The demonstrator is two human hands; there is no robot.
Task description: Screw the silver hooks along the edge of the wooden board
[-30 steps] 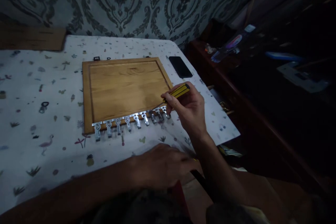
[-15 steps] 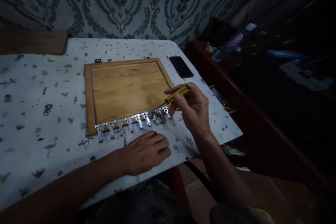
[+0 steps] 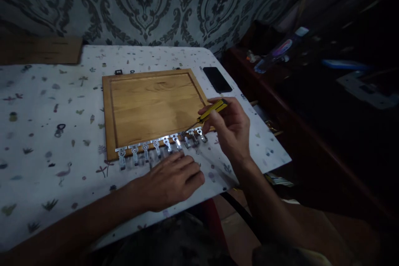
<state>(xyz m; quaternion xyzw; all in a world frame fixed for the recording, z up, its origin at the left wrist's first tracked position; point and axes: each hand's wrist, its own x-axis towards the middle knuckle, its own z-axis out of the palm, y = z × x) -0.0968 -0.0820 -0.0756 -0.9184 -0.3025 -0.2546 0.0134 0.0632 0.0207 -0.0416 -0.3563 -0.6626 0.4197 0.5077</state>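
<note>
My right hand [image 3: 232, 129] is closed around the yellow-and-black handle of a screwdriver [image 3: 213, 112]. Its thin shaft slants down to the left, and the tip meets the row of metal pieces along the near edge of a framed wooden panel [image 3: 156, 104]. These shiny hinge-like metal pieces [image 3: 156, 146] stand side by side, several of them, with their narrow ends jutting over the panel's edge. Palm down on the tablecloth, my left hand [image 3: 174, 178] rests just in front of the row, fingers loosely bent and holding nothing that I can see.
A black phone [image 3: 217, 79] lies right of the panel on the patterned tablecloth [image 3: 77, 183]. Flat cardboard [image 3: 40, 50] sits at the back left. Beyond the table's right edge, a dark red surface carries a clear bottle [image 3: 282, 50] and a blue-handled object [image 3: 344, 65].
My left hand has shifted slightly up toward the metal pieces. My right hand keeps the screwdriver at nearly the same spot, and the whole view has moved a little.
</note>
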